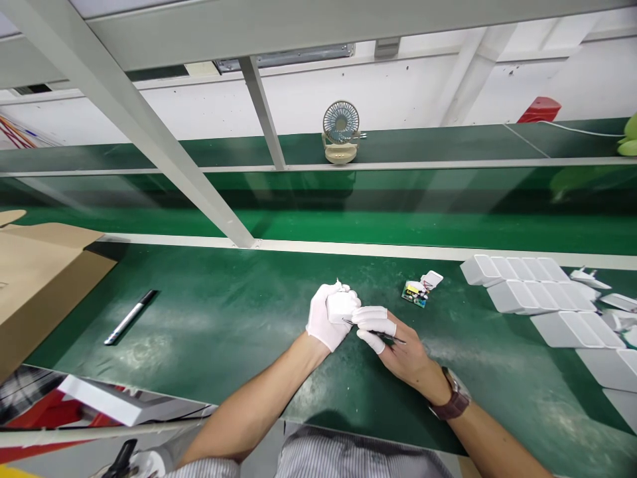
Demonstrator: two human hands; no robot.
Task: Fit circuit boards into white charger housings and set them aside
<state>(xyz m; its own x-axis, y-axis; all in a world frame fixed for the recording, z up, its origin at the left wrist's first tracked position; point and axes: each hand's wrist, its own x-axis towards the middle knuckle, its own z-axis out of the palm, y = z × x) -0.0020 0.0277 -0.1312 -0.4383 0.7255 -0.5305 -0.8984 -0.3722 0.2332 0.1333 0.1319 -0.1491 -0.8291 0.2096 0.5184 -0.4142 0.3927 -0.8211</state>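
My left hand, in a white glove, is closed around a small white plastic casing above the green bench. My right hand has white covers on its fingers and a bare back. Between its thumb and fingers is a thin dark metal tool, apparently tweezers, whose tip meets the near edge of the casing. To the right of both hands lies a circuit board with yellow and black parts, joined by wires to a white plug cover.
Rows of white casings stand at the right, beside white plug pieces. A marker pen lies at left, near a cardboard box. A slanted metal post rises from the bench's back edge. A small fan sits on the shelf.
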